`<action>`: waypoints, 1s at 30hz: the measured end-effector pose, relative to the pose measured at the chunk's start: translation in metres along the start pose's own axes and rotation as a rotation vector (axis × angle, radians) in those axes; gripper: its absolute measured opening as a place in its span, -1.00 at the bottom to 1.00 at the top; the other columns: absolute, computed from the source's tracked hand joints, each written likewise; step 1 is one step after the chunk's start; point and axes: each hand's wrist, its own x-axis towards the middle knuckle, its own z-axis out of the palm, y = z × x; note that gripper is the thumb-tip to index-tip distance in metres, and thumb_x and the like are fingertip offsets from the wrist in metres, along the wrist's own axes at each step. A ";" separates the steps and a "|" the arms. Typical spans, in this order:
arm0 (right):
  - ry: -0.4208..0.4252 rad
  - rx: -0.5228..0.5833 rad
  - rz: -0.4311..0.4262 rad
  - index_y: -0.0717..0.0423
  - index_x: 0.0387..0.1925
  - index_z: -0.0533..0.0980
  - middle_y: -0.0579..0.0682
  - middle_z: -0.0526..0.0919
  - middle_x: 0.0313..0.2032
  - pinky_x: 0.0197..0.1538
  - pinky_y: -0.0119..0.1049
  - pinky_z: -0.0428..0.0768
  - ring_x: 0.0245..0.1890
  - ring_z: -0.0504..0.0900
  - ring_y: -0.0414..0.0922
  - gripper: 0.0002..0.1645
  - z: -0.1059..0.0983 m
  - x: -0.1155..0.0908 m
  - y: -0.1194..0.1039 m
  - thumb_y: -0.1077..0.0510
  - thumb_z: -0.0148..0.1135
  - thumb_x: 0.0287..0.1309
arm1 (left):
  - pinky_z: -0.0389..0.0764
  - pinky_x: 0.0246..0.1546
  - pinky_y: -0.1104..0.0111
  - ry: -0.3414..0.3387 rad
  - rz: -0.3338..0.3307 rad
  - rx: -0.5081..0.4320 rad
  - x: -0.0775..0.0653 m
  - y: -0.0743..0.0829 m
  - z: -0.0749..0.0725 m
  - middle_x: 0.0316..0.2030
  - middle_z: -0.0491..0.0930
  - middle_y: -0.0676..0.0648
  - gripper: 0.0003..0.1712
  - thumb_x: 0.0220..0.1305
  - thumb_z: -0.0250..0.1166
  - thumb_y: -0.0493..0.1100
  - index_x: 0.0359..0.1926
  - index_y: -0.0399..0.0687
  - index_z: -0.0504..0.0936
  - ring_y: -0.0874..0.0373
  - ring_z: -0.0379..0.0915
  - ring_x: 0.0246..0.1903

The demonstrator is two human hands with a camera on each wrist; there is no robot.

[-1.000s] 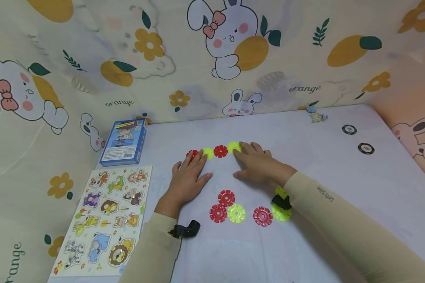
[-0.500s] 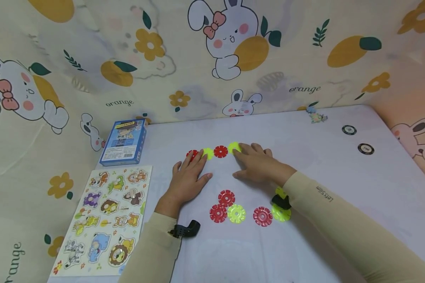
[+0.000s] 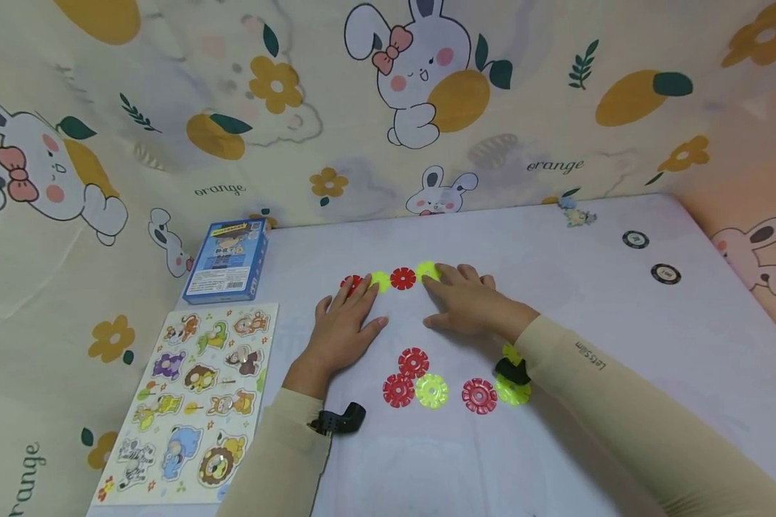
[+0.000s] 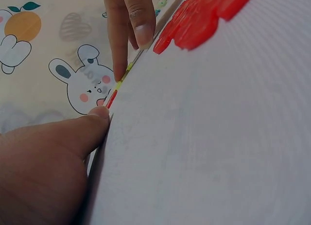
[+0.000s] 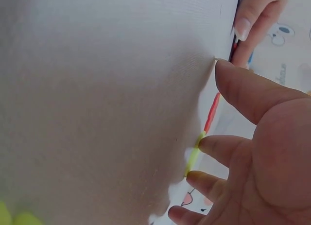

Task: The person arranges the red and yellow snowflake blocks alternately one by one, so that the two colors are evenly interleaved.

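Four-colour aside, only red and yellow-green notched plastic discs lie here, several in a row at the table's middle. My left hand (image 3: 344, 332) rests flat, its extended fingertips on the leftmost red disc (image 3: 350, 281) and at the yellow-green disc (image 3: 380, 280) beside it. Another red disc (image 3: 403, 278) shows between the hands. On the row's right end, a yellow-green disc (image 3: 428, 270) is touched by the fingers of my right hand (image 3: 470, 300). In the right wrist view, that disc's edge (image 5: 194, 154) meets spread fingertips. Neither hand curls round anything.
Nearer me lie two red discs (image 3: 398, 390), a yellow-green disc (image 3: 432, 391), another red disc (image 3: 480, 396) and yellow-green discs (image 3: 514, 392) partly under the right wrist. An animal puzzle board (image 3: 194, 402), blue box (image 3: 226, 260) and black chips (image 3: 666, 273) stand around.
The head view has tilted very slightly. Both hands and the discs stay in the same places.
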 end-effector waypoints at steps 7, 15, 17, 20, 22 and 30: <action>0.052 0.106 -0.046 -0.26 0.47 0.08 0.05 -0.03 0.46 0.16 0.29 0.14 0.38 -0.04 0.19 0.01 -0.005 -0.004 0.002 -0.42 0.19 0.05 | -0.18 0.29 -0.12 -0.006 0.001 -0.002 0.000 0.000 -0.001 0.48 -0.10 0.14 -0.18 0.30 -0.07 0.39 0.49 0.24 0.06 0.05 -0.36 0.45; 0.090 0.569 -0.166 -0.32 0.43 0.12 -0.12 0.26 0.34 0.19 0.19 0.29 0.29 0.26 -0.03 -0.09 -0.020 -0.042 0.008 -0.38 0.19 0.11 | -0.16 0.28 -0.12 0.003 -0.001 0.001 -0.001 0.000 -0.002 0.48 -0.09 0.12 -0.16 0.29 -0.04 0.40 0.49 0.23 0.06 0.03 -0.34 0.44; 0.109 0.664 -0.206 -0.36 0.41 0.14 -0.18 0.32 0.30 0.19 0.13 0.32 0.24 0.34 -0.07 -0.15 -0.021 -0.056 0.010 -0.33 0.20 0.13 | -0.17 0.29 -0.12 0.004 0.000 -0.004 -0.001 0.000 -0.002 0.47 -0.08 0.13 -0.16 0.29 -0.04 0.40 0.49 0.24 0.06 0.04 -0.34 0.44; 0.143 0.745 -0.269 -0.37 0.39 0.17 -0.21 0.38 0.24 0.19 0.10 0.31 0.21 0.37 -0.08 -0.22 -0.019 -0.076 0.016 -0.18 0.24 0.19 | -0.18 0.29 -0.11 0.005 0.003 -0.011 -0.001 0.000 -0.002 0.47 -0.09 0.13 -0.16 0.29 -0.04 0.40 0.49 0.24 0.06 0.04 -0.35 0.44; 0.160 0.774 -0.290 -0.36 0.39 0.18 -0.22 0.39 0.22 0.17 0.10 0.33 0.20 0.38 -0.08 -0.24 -0.014 -0.089 0.022 -0.08 0.26 0.20 | -0.18 0.29 -0.11 0.003 0.004 -0.012 -0.001 0.000 -0.002 0.48 -0.09 0.13 -0.16 0.29 -0.04 0.40 0.49 0.23 0.06 0.04 -0.35 0.44; 0.124 0.789 -0.266 -0.36 0.39 0.18 -0.13 0.36 0.28 0.17 0.17 0.31 0.25 0.32 -0.07 -0.11 0.019 -0.125 0.043 -0.01 0.40 0.07 | -0.21 0.31 -0.11 -0.006 0.006 -0.002 -0.001 0.000 -0.002 0.48 -0.09 0.13 -0.16 0.29 -0.05 0.40 0.49 0.22 0.06 0.03 -0.33 0.44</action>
